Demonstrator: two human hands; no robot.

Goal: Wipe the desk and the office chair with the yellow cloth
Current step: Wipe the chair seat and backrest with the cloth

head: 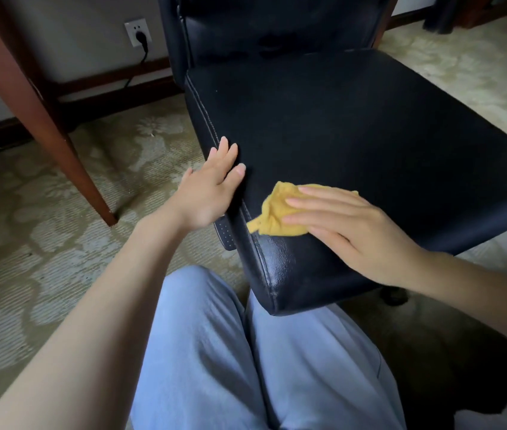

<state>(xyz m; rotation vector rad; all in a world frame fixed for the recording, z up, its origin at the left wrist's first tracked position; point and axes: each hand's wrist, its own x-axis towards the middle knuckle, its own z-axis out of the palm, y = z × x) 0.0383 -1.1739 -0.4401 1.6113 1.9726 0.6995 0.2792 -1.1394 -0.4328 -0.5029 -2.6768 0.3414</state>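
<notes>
1. Yellow cloth (pixel 272 212) lies bunched on the chair seat (pixel 370 135), near the front-left corner, just inside the seam.
2. Right hand (pixel 348 231) sits flat on top of it, fingers straight. It presses rather than grips, which spreads the load for the wipe.
3. Left hand (pixel 211 193) is open, palm against the seat's left edge, holding nothing. It probably steadies the chair against swivel.
4. Worktop leg (pixel 44 113) stands well to the left on the carpet (pixel 29 243). The top is out of view, so I can't tell if it's wiped.
</notes>
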